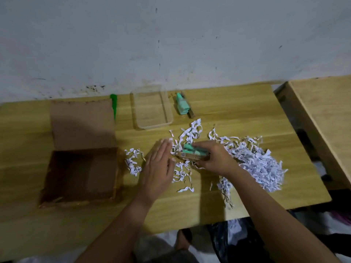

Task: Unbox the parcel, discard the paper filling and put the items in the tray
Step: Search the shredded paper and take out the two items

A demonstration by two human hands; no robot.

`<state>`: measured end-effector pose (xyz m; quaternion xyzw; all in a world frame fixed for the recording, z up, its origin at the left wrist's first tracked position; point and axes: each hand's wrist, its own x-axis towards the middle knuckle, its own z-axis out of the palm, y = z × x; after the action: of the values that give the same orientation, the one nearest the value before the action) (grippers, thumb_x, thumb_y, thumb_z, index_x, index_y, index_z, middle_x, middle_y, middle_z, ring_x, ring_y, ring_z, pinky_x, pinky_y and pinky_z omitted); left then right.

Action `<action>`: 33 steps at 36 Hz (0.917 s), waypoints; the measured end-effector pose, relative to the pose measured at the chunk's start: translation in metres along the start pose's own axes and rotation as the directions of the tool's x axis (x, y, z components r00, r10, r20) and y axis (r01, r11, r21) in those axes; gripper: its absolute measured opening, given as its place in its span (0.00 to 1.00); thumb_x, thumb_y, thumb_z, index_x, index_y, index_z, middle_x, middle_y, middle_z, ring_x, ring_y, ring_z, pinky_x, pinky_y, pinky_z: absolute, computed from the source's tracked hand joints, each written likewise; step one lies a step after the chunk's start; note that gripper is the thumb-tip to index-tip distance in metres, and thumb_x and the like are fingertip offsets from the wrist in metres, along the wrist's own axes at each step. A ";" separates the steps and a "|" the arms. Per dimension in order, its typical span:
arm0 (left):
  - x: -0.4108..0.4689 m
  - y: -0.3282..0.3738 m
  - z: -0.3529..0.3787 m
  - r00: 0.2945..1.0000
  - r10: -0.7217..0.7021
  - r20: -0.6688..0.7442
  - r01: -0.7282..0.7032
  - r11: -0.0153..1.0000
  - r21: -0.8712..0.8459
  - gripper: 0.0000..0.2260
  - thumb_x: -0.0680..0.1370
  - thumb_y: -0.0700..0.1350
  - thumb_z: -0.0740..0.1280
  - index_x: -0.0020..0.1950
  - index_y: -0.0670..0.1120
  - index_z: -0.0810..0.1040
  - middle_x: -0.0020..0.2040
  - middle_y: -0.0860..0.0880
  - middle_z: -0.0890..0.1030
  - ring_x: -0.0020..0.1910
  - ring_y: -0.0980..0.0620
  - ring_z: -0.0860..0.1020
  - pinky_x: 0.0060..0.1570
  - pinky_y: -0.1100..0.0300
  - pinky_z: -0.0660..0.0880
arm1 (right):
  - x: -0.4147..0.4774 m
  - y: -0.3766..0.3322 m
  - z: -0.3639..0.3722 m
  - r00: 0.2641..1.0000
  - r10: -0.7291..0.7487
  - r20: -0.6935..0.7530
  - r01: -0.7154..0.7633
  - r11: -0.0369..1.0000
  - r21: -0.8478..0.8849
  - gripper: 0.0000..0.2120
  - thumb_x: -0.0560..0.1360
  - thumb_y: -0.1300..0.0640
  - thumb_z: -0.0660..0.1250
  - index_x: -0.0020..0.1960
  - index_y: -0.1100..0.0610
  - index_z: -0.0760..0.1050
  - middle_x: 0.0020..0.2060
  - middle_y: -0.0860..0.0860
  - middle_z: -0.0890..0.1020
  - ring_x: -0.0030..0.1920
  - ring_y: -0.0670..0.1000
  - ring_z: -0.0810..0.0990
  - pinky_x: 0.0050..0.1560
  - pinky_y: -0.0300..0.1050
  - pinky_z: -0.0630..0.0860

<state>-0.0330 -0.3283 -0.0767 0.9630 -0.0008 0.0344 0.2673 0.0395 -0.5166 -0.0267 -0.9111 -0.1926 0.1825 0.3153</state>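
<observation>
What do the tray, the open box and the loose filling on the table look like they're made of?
The tray looks like clear, glossy plastic: the table grain shows through it. The open box looks like matte brown cardboard, with a folded-back flap and rough edges. The filling looks like shredded white paper in thin crinkled strips, possibly printed.

Right hand [214, 158]: we see it gripping a teal item on brown card [191, 153].
Left hand [161, 164]: flat, fingers extended, just beside that item.
Shredded paper [256, 162]: strewn on the counter [218, 111].
Box [81, 168]: open, left.
Tray [152, 107]: clear, beyond the hands.
</observation>
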 end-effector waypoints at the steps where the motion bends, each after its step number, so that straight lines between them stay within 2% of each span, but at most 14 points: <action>1: 0.002 0.001 0.002 0.997 0.045 0.068 -0.047 0.998 0.033 0.24 0.79 0.53 0.46 0.76 0.50 0.53 0.75 0.57 0.52 0.75 0.60 0.48 0.73 0.60 0.47 | 0.000 0.001 -0.001 1.000 -0.007 0.003 0.007 1.000 -0.002 0.28 0.63 0.67 0.74 0.62 0.58 0.75 0.59 0.56 0.80 0.59 0.54 0.76 0.60 0.40 0.70; 4: 0.004 -0.006 0.013 0.975 0.099 0.197 -0.131 0.979 0.154 0.24 0.79 0.54 0.41 0.75 0.52 0.46 0.75 0.58 0.47 0.75 0.60 0.46 0.73 0.58 0.44 | 0.000 0.003 -0.005 1.000 -0.022 -0.001 0.022 1.000 0.002 0.27 0.63 0.69 0.73 0.62 0.59 0.76 0.59 0.57 0.80 0.58 0.53 0.77 0.58 0.36 0.68; 7: 0.002 -0.012 0.018 0.980 0.090 0.177 -0.127 0.968 0.216 0.23 0.80 0.53 0.45 0.76 0.50 0.52 0.75 0.55 0.53 0.75 0.57 0.52 0.72 0.56 0.48 | -0.002 0.007 -0.016 0.999 -0.003 -0.032 0.003 1.000 -0.001 0.27 0.64 0.70 0.71 0.62 0.57 0.76 0.58 0.56 0.80 0.57 0.50 0.76 0.56 0.34 0.67; 10: 0.002 -0.011 0.021 0.985 0.067 0.160 -0.103 0.969 0.227 0.24 0.80 0.53 0.46 0.75 0.48 0.55 0.75 0.54 0.55 0.75 0.57 0.54 0.72 0.57 0.48 | -0.002 0.015 -0.032 0.995 0.039 -0.086 -0.038 0.999 0.018 0.27 0.65 0.68 0.72 0.62 0.55 0.75 0.59 0.57 0.79 0.58 0.53 0.75 0.58 0.41 0.71; 13: 0.002 -0.010 0.020 0.985 0.055 0.165 -0.090 0.972 0.215 0.24 0.80 0.54 0.47 0.75 0.48 0.56 0.75 0.54 0.56 0.75 0.57 0.54 0.72 0.56 0.49 | 0.002 0.018 -0.051 0.978 0.112 -0.175 -0.084 0.984 0.158 0.27 0.66 0.67 0.73 0.63 0.54 0.74 0.59 0.56 0.78 0.55 0.51 0.76 0.48 0.40 0.76; 15: 0.002 -0.010 0.020 0.984 0.049 0.172 -0.086 0.973 0.215 0.24 0.80 0.55 0.47 0.75 0.48 0.57 0.76 0.54 0.56 0.75 0.58 0.53 0.72 0.56 0.49 | 0.008 0.018 -0.062 0.957 0.159 -0.243 -0.093 0.960 0.263 0.27 0.67 0.66 0.73 0.64 0.54 0.73 0.59 0.56 0.78 0.52 0.52 0.78 0.45 0.42 0.79; 17: 0.002 -0.010 0.020 0.984 0.044 0.170 -0.078 0.976 0.201 0.25 0.80 0.55 0.47 0.75 0.48 0.57 0.76 0.54 0.56 0.75 0.58 0.53 0.72 0.56 0.50 | 0.021 0.017 -0.068 0.932 0.195 -0.305 -0.099 0.948 0.304 0.28 0.68 0.65 0.73 0.65 0.55 0.71 0.59 0.56 0.78 0.48 0.49 0.78 0.42 0.38 0.78; 18: 0.001 -0.009 0.020 0.985 0.041 0.165 -0.073 0.978 0.194 0.24 0.80 0.55 0.47 0.75 0.48 0.57 0.76 0.54 0.56 0.75 0.58 0.53 0.72 0.56 0.50 | 0.029 0.018 -0.070 0.920 0.212 -0.329 -0.105 0.943 0.316 0.28 0.68 0.64 0.73 0.67 0.55 0.70 0.60 0.56 0.77 0.49 0.49 0.77 0.42 0.36 0.77; 21: 0.000 -0.009 0.020 0.991 0.024 0.134 -0.050 0.981 0.189 0.24 0.80 0.55 0.49 0.75 0.48 0.58 0.75 0.53 0.58 0.75 0.58 0.53 0.72 0.55 0.51 | 0.058 0.020 -0.070 0.894 0.274 -0.356 -0.140 0.923 0.358 0.31 0.68 0.62 0.73 0.69 0.58 0.66 0.63 0.56 0.76 0.54 0.48 0.76 0.54 0.40 0.75; 22: -0.001 -0.008 0.020 0.992 0.023 0.121 -0.044 0.983 0.179 0.24 0.80 0.54 0.50 0.74 0.47 0.60 0.75 0.52 0.60 0.75 0.57 0.55 0.72 0.54 0.53 | 0.068 0.020 -0.068 0.885 0.294 -0.360 -0.161 0.920 0.356 0.31 0.68 0.61 0.74 0.68 0.59 0.67 0.62 0.56 0.76 0.54 0.48 0.75 0.55 0.40 0.74; 25: 0.000 -0.008 0.018 0.994 0.035 0.107 -0.051 0.988 0.148 0.24 0.80 0.54 0.51 0.73 0.45 0.62 0.74 0.49 0.62 0.74 0.54 0.59 0.71 0.52 0.56 | 0.094 0.022 -0.060 0.854 0.330 -0.403 -0.200 0.922 0.331 0.28 0.68 0.58 0.74 0.65 0.60 0.70 0.59 0.57 0.78 0.49 0.48 0.75 0.53 0.41 0.74; 28: 0.002 -0.007 0.017 0.993 0.022 0.118 -0.041 0.986 0.160 0.25 0.80 0.56 0.49 0.74 0.47 0.60 0.75 0.51 0.59 0.75 0.55 0.56 0.73 0.53 0.53 | 0.113 0.026 -0.052 0.821 0.366 -0.437 -0.235 0.916 0.326 0.25 0.69 0.58 0.74 0.63 0.61 0.73 0.56 0.57 0.79 0.47 0.49 0.74 0.49 0.40 0.73; 31: 0.001 -0.005 0.014 0.994 0.003 0.108 -0.019 0.988 0.150 0.25 0.80 0.56 0.49 0.75 0.48 0.58 0.75 0.53 0.56 0.75 0.58 0.52 0.73 0.55 0.50 | 0.127 0.029 -0.047 0.810 0.383 -0.443 -0.263 0.914 0.309 0.24 0.69 0.58 0.73 0.63 0.62 0.72 0.57 0.58 0.79 0.50 0.51 0.76 0.49 0.39 0.70; 33: -0.001 -0.005 0.013 0.996 0.009 0.090 -0.020 0.993 0.119 0.24 0.80 0.55 0.51 0.74 0.48 0.61 0.75 0.52 0.60 0.75 0.57 0.54 0.73 0.55 0.52 | 0.129 0.028 -0.044 0.821 0.372 -0.434 -0.281 0.924 0.259 0.23 0.69 0.59 0.73 0.62 0.62 0.73 0.57 0.58 0.78 0.54 0.54 0.77 0.48 0.39 0.70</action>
<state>-0.0327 -0.3307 -0.0907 0.9779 -0.0179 -0.0068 0.2084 0.1771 -0.4992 -0.0401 -0.9141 0.0677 0.0221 0.3992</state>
